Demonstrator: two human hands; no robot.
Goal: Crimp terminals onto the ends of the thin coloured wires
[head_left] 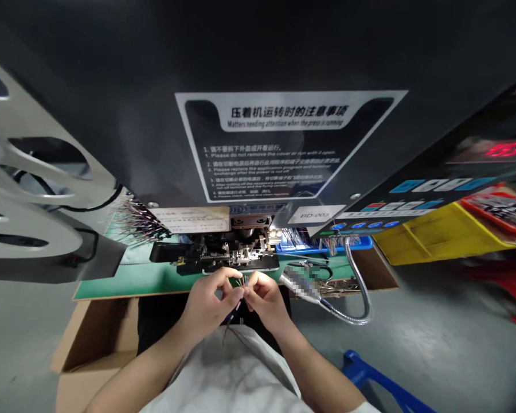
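My left hand (217, 295) and my right hand (262, 295) meet just in front of the green table edge. Between their pinched fingertips is a small bundle of thin coloured wires (242, 282), its ends fanned upward. Darker strands of it hang below my hands toward my lap. Straight ahead of the fingers sits the lit metal tooling (241, 252) of a crimping press (155, 143); the hands are apart from it.
A blue tray (301, 249) with wires stands right of the tooling, and a wire heap (141, 223) lies left. A bendy-neck lamp (301, 285) reaches in from the right. Cardboard boxes (98, 344) sit below the table (133, 281); a yellow bin (447, 235) is far right.
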